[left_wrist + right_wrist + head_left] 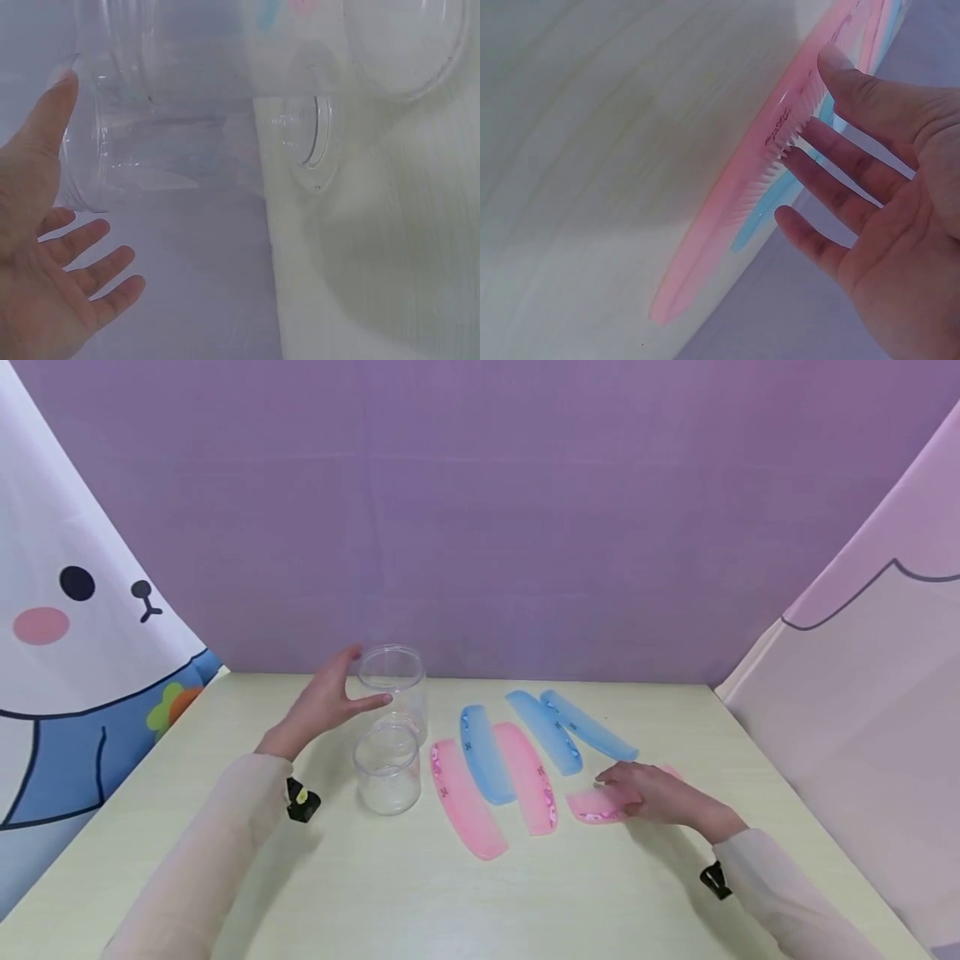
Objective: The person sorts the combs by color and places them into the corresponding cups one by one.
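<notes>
My left hand (318, 703) is at the rim of the taller clear plastic jar (414, 703), thumb in front and fingers on the far side. In the left wrist view the thumb touches or overlaps the rim, and the other fingers (109, 270) are spread apart from the wall. A shorter clear jar (388, 791) stands nearer. Over a pink comb (588, 807) at the right is my right hand (663, 795). The right wrist view shows its fingertips right at the teeth of that comb (735, 187), thumb over its body, fingers loosely extended.
Left of my right hand lie two more pink combs (465, 802) (528, 777) and a blue comb (486, 756). Two blue combs (546, 733) (588, 725) lie farther back. A purple cloth (525, 527) hangs behind the table (420, 902), with printed cloths at both sides.
</notes>
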Demonstrator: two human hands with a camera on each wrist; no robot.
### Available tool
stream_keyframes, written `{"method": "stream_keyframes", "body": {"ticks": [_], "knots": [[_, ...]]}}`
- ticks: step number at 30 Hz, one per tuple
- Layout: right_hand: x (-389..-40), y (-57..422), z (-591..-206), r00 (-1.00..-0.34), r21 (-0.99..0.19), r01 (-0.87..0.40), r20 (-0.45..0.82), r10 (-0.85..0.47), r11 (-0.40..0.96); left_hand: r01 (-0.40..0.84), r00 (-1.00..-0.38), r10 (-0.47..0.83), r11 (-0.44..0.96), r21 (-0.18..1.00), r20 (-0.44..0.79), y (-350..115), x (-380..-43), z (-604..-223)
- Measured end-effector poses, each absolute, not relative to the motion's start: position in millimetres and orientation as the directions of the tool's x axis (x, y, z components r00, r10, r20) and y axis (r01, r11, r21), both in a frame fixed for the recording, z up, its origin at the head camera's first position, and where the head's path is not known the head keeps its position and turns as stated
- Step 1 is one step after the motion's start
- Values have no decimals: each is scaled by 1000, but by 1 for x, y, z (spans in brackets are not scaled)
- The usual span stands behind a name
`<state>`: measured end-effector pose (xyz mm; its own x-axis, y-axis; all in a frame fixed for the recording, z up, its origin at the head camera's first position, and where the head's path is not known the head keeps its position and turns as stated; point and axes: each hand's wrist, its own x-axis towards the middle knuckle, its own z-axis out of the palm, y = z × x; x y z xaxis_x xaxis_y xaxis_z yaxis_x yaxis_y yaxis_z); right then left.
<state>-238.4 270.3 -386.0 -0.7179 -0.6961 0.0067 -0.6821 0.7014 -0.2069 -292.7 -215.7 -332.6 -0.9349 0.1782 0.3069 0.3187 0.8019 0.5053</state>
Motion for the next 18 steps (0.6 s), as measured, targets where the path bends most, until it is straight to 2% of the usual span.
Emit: {"method": "stream_keyframes", "body": {"ticks": [10, 18], "knots": [[-242, 271, -386, -680, -242, -718, 40, -732, 653, 332, -936, 187, 749, 573, 298, -210, -298, -338], [-246, 272, -386, -680, -242, -716, 30, -733, 655, 318, -941, 159, 718, 619, 298, -210, -301, -343]]}}
